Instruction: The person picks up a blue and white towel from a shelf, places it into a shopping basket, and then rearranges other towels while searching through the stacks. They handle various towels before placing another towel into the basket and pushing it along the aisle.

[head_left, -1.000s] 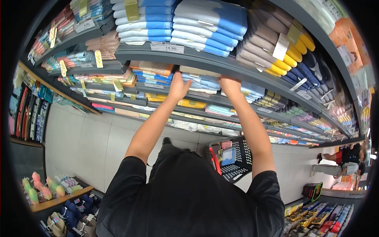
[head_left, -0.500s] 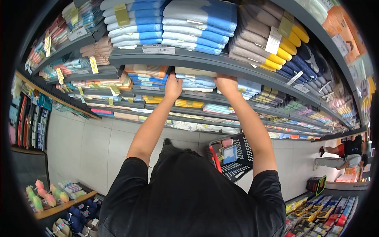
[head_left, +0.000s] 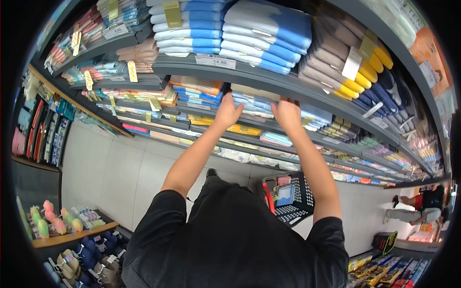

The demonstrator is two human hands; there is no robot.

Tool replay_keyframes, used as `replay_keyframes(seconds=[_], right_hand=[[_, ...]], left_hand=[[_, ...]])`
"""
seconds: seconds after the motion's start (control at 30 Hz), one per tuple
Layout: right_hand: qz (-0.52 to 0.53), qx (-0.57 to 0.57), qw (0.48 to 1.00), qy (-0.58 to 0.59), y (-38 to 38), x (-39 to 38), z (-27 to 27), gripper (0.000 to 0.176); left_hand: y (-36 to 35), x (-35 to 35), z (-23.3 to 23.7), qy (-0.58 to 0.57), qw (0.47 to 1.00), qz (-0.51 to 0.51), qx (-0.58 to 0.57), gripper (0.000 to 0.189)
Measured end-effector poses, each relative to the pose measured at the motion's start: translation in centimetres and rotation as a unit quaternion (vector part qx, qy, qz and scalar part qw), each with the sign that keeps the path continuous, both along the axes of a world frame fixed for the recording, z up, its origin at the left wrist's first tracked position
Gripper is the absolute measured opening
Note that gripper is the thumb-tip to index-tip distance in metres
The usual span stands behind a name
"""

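Head view shows our left hand (head_left: pixel 228 111) spread flat and our right hand (head_left: pixel 287 113) (fingers hidden, so we cannot tell its grip) at either end of the folded towel stack (head_left: pixel 253 102) beneath the grey shelf (head_left: pixel 269 79). Soft and light, it would sag; best held underneath both ends. Near right, the black basket (head_left: pixel 301 189) holds a few packets.

I'm watching a grey shelf (head_left: pixel 288 84) that is carrying blue-and-white folded towels (head_left: pixel 269 33) beside grey-and-yellow towels (head_left: pixel 345 65), while the lower shelf (head_left: pixel 201 108) is bearing a blue stack (head_left: pixel 252 102).
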State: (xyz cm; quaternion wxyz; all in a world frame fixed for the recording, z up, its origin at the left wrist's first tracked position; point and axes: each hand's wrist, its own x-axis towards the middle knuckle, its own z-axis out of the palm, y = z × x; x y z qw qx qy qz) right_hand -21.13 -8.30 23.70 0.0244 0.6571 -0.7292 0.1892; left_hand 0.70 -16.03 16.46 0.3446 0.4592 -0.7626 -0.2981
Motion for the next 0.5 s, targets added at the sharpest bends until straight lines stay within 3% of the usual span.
replay_keyframes(seconds=[0.03, 0.2, 0.27, 0.3, 0.4, 0.5], right_hand=[[-0.006, -0.032, 0.998, -0.05, 1.6, 1.2, 0.9, 0.063], [0.033, -0.156, 0.93, -0.331, 3.9, 2.8, -1.2, 0.07], [0.024, -0.169, 0.874, -0.455, 2.9, 2.3, -3.4, 0.07], [0.056, -0.205, 0.818, -0.535, 1.4, 1.8, -6.4, 0.068], [0.004, -0.16, 0.757, -0.633, -0.2, 1.3, -7.1, 0.071], [-0.025, -0.141, 0.83, -0.539, -1.5, 0.7, -7.7, 0.07]], left_hand=[[0.7, 0.6, 0.3, 0.072, 0.996, 0.011, -0.055, 0.055], [1.8, 7.1, 4.3, 0.057, 0.947, 0.124, -0.29, 0.046], [-0.2, 9.1, 4.4, 0.016, 0.939, 0.169, -0.3, 0.043], [-1.3, 9.9, 4.4, -0.005, 0.933, 0.191, -0.306, 0.042], [-4.6, 11.3, 4.8, -0.097, 0.952, 0.15, -0.248, 0.041], [-6.0, 11.4, 5.5, -0.204, 0.936, 0.123, -0.258, 0.047]])
